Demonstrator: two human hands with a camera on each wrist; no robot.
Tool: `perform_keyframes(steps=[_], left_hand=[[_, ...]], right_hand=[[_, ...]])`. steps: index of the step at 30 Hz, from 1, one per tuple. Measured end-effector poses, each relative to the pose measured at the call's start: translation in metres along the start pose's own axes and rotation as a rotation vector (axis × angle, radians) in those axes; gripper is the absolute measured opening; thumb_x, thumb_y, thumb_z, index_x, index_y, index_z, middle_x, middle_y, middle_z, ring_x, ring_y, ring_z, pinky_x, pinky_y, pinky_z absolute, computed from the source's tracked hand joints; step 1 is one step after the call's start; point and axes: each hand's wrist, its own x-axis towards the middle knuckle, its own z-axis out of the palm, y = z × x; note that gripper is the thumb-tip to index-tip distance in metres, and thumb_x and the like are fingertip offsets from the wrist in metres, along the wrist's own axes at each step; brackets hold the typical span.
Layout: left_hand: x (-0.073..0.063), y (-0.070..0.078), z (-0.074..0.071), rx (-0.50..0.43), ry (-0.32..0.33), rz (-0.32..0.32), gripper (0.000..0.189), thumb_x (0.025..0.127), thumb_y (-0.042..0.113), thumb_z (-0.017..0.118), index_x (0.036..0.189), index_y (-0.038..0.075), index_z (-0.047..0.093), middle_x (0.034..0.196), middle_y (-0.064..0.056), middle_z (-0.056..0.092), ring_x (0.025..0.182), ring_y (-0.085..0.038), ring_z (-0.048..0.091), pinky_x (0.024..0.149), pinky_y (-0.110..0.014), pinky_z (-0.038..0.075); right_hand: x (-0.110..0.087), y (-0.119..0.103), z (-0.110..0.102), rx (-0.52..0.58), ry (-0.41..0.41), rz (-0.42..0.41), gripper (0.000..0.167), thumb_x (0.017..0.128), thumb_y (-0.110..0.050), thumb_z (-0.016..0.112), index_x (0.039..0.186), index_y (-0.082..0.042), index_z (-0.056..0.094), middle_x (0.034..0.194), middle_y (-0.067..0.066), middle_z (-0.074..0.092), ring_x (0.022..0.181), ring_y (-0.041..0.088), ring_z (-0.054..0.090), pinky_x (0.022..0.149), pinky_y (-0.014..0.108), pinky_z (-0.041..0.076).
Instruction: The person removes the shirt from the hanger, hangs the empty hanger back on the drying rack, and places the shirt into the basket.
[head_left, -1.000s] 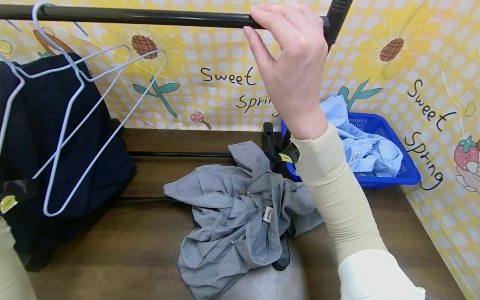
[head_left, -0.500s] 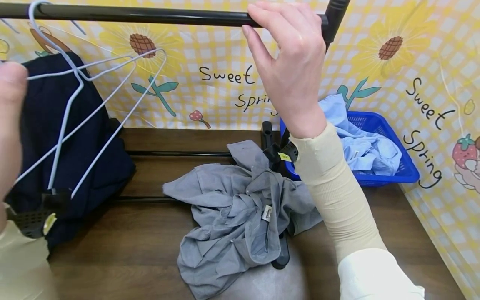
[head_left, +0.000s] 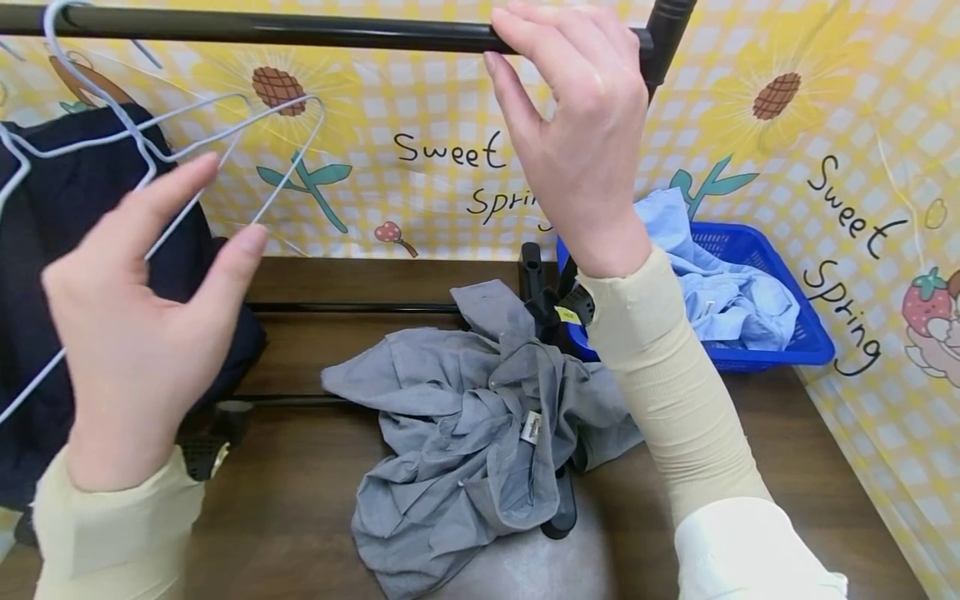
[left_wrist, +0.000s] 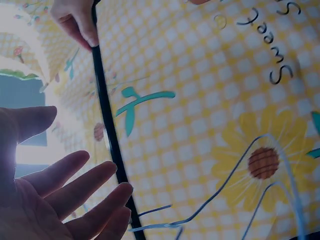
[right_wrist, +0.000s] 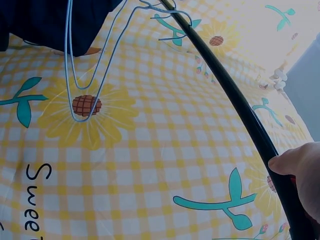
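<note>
My right hand (head_left: 577, 125) grips the black rail (head_left: 300, 32) of a clothes rack near its right end, fingers over the top and thumb below. On the left, my left hand (head_left: 142, 333) is raised before the pale wire hangers (head_left: 105, 92), its thumb and forefinger spread apart. In the left wrist view the fingers (left_wrist: 85, 190) are extended and hold nothing. The hangers hang on the rail beyond it, and the hand hides part of them. Behind them hangs a dark navy garment (head_left: 33, 275).
A crumpled grey shirt (head_left: 450, 467) lies low in the middle, partly over the rack's lower black bars (head_left: 352, 307). At the right, a blue basket (head_left: 813, 354) holds a light blue garment (head_left: 742, 312). Yellow checked cloth (head_left: 375, 92) covers the walls.
My left hand has come in from the left edge and moved right and up, in front of the hangers. The hangers have swung slightly. My right hand has stayed on the rail.
</note>
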Motion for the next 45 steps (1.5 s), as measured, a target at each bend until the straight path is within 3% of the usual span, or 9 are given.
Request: perform_keyframes(steps=[6, 15, 20, 25, 30, 34, 40, 43, 45], left_hand=[[-0.02, -0.008, 0.019, -0.018, -0.114, -0.026, 0.049, 0.09, 0.031, 0.079, 0.135, 0.016, 0.069, 0.131, 0.003, 0.067, 0.122, -0.022, 0.061, 0.104, -0.026, 0.041], [-0.051, -0.014, 0.045, -0.089, -0.251, -0.035, 0.056, 0.082, 0.014, 0.086, 0.135, 0.011, 0.068, 0.135, -0.004, 0.065, 0.127, -0.03, 0.057, 0.107, -0.047, 0.04], [-0.064, -0.02, 0.052, -0.086, -0.329, -0.05, 0.06, 0.082, 0.019, 0.087, 0.138, 0.015, 0.066, 0.139, -0.003, 0.062, 0.133, -0.027, 0.052, 0.108, -0.052, 0.037], [-0.076, -0.021, 0.059, -0.113, -0.413, -0.035, 0.065, 0.082, 0.024, 0.088, 0.142, 0.016, 0.063, 0.145, -0.003, 0.057, 0.138, -0.027, 0.047, 0.11, -0.056, 0.033], [-0.095, -0.017, 0.072, -0.168, -0.531, -0.016, 0.078, 0.079, 0.036, 0.089, 0.148, 0.019, 0.057, 0.153, 0.0, 0.048, 0.143, -0.027, 0.04, 0.111, -0.06, 0.029], [-0.111, -0.012, 0.08, -0.145, -0.681, -0.006, 0.101, 0.073, 0.061, 0.085, 0.157, 0.025, 0.042, 0.163, 0.003, 0.032, 0.15, -0.025, 0.026, 0.113, -0.063, 0.022], [-0.141, -0.004, 0.087, 0.001, -0.955, 0.082, 0.139, 0.052, 0.097, 0.064, 0.164, 0.036, 0.009, 0.17, 0.005, -0.007, 0.154, -0.029, -0.002, 0.108, -0.077, 0.011], [-0.156, -0.003, 0.092, 0.045, -1.061, 0.135, 0.147, 0.046, 0.097, 0.066, 0.164, 0.038, 0.001, 0.169, 0.002, -0.016, 0.153, -0.034, -0.008, 0.102, -0.083, 0.013], [-0.163, -0.004, 0.096, 0.068, -1.096, 0.152, 0.15, 0.046, 0.089, 0.077, 0.164, 0.039, -0.001, 0.168, -0.001, -0.019, 0.153, -0.036, -0.009, 0.1, -0.084, 0.014]], right_hand=[[0.0, -0.001, 0.001, 0.003, 0.001, -0.004, 0.026, 0.102, -0.026, 0.065, 0.112, -0.005, 0.079, 0.112, 0.005, 0.074, 0.114, 0.021, 0.062, 0.106, 0.032, 0.037], [-0.004, 0.001, -0.004, 0.033, -0.044, -0.056, 0.031, 0.101, -0.024, 0.067, 0.12, -0.001, 0.074, 0.121, 0.01, 0.071, 0.121, 0.024, 0.058, 0.11, 0.034, 0.034], [-0.009, -0.001, -0.014, 0.089, -0.106, -0.136, 0.04, 0.096, -0.023, 0.073, 0.125, 0.004, 0.069, 0.129, 0.019, 0.066, 0.133, 0.03, 0.051, 0.117, 0.039, 0.026], [-0.021, -0.014, -0.036, 0.17, -0.168, -0.15, 0.046, 0.091, -0.021, 0.078, 0.127, 0.006, 0.067, 0.133, 0.023, 0.062, 0.138, 0.033, 0.047, 0.117, 0.044, 0.027], [-0.041, -0.028, -0.064, 0.242, -0.292, -0.081, 0.052, 0.096, -0.035, 0.072, 0.129, 0.005, 0.065, 0.138, 0.022, 0.06, 0.141, 0.034, 0.043, 0.116, 0.049, 0.029], [-0.067, -0.035, -0.081, 0.287, -0.414, -0.019, 0.06, 0.101, -0.046, 0.062, 0.132, 0.005, 0.064, 0.142, 0.021, 0.056, 0.143, 0.037, 0.039, 0.116, 0.053, 0.028], [-0.129, -0.035, -0.102, 0.305, -0.779, 0.082, 0.074, 0.098, -0.063, 0.054, 0.15, -0.01, 0.051, 0.162, 0.01, 0.034, 0.151, 0.035, 0.022, 0.117, 0.058, 0.022], [-0.16, -0.039, -0.114, 0.289, -0.968, 0.144, 0.079, 0.095, -0.069, 0.053, 0.158, -0.023, 0.041, 0.168, 0.004, 0.018, 0.153, 0.034, 0.012, 0.116, 0.062, 0.019], [-0.177, -0.043, -0.122, 0.275, -1.064, 0.18, 0.081, 0.093, -0.07, 0.056, 0.16, -0.03, 0.035, 0.17, 0.002, 0.01, 0.154, 0.033, 0.005, 0.116, 0.064, 0.016]])
